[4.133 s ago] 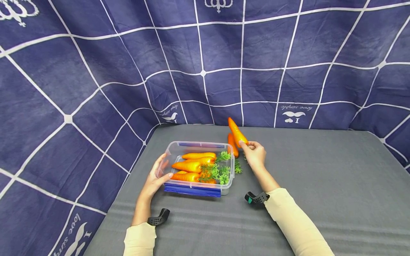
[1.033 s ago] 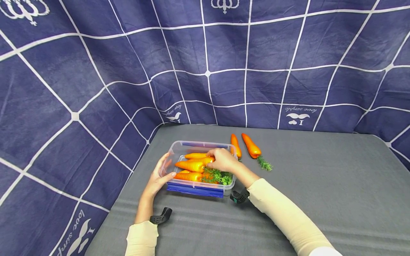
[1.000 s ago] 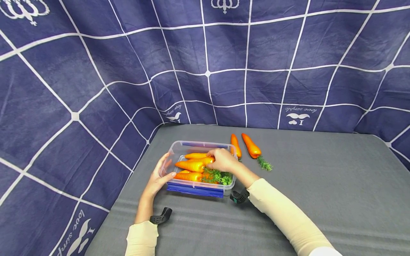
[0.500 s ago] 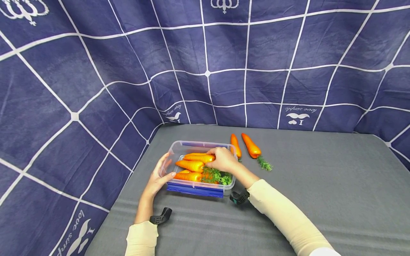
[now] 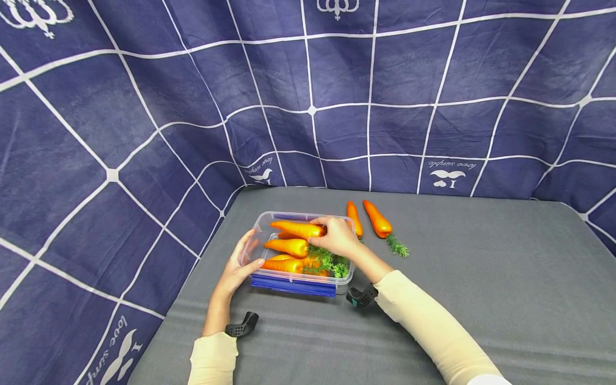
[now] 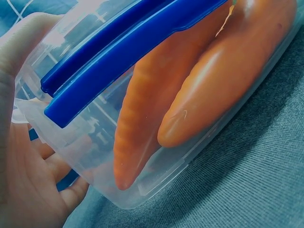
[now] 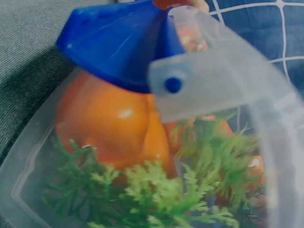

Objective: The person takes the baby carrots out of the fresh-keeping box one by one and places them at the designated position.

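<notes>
My left hand (image 5: pixel 236 271) grips the left end of a clear plastic container (image 5: pixel 293 287) with blue latches, thumb over the front rim. In the left wrist view, the hand (image 6: pixel 29 180) wraps the corner of the clear wall, with orange carrots (image 6: pixel 213 90) showing through it. My right hand (image 5: pixel 339 236) pinches the thick end of a carrot (image 5: pixel 294 229), raised at the back of the container and pointing left. Below it lie several carrots (image 5: pixel 287 247) with green leafy tops (image 5: pixel 332 262). The right wrist view shows these leaves (image 7: pixel 161 194) up close; the held carrot's top is hidden.
Two carrots lie on the grey table to the right of the container: one (image 5: pixel 377 220) with its leafy top (image 5: pixel 397 246), and one (image 5: pixel 353 214) close to the container's right end. A blue gridded cloth (image 5: pixel 409 133) hangs behind and to the left of the grey table (image 5: pixel 481 267).
My right hand set a carrot on the table at the right, reached into the container and has now raised another carrot there. My left hand keeps its hold on the container.
</notes>
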Demonstrator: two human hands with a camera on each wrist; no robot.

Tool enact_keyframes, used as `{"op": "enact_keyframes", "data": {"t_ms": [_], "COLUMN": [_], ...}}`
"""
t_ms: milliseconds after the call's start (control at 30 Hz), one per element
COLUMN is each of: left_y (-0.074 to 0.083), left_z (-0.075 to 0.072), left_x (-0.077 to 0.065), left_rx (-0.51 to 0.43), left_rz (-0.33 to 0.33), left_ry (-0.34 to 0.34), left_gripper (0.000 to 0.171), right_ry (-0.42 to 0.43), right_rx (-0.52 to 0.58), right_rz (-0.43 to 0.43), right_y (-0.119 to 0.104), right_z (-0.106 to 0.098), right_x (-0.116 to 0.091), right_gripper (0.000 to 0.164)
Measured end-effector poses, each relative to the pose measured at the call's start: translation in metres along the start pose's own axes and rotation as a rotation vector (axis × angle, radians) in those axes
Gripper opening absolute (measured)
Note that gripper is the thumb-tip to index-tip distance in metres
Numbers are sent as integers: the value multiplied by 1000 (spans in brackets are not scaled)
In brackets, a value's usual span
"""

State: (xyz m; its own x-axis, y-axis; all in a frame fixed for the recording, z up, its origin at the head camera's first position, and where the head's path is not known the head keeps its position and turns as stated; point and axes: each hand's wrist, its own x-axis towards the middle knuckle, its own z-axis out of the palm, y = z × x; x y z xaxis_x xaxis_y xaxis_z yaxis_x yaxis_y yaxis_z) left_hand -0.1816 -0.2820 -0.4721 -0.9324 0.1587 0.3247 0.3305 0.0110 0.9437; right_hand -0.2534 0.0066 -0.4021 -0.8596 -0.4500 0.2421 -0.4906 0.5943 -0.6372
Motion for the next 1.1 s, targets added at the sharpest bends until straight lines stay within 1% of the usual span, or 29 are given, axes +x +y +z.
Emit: {"op": "enact_keyframes", "data": {"t_ms": [67, 133, 200, 333, 367, 667, 900, 1000, 1100], "left_y": [0, 1, 1, 0, 0, 3, 2, 1, -1], "left_z": [0, 1, 1, 1, 1, 2, 2, 2, 1], "left_x": [0, 0, 0, 0, 0, -1, 0, 0, -1], "left_rx": [-6, -9, -11, -3, -1, 5, 5, -13, -24], "left_rz": [2, 8, 17, 23, 22, 22, 6, 23, 69], "left_ry": [1, 0, -1, 0, 2, 9, 6, -7, -26], "left_gripper": [78, 77, 77, 76, 76, 77, 76, 78, 78], "right_ry": [31, 69, 100, 144, 153, 227, 297, 340, 391], "right_rx": [-11, 3, 62, 216, 238, 321, 412, 444, 468], "right_rz": [13, 23, 21, 17, 23, 95, 143, 167, 207], "right_y": [-1, -1, -2, -2, -2, -4, 4, 9, 14], "right_z": [-2, -4, -6, -10, -12, -26, -39, -43, -48], "right_x": [-1, -2, -2, -2, -2, -1, -3, -5, -6], "right_gripper": [45, 45, 45, 44, 44, 46, 46, 45, 44]}}
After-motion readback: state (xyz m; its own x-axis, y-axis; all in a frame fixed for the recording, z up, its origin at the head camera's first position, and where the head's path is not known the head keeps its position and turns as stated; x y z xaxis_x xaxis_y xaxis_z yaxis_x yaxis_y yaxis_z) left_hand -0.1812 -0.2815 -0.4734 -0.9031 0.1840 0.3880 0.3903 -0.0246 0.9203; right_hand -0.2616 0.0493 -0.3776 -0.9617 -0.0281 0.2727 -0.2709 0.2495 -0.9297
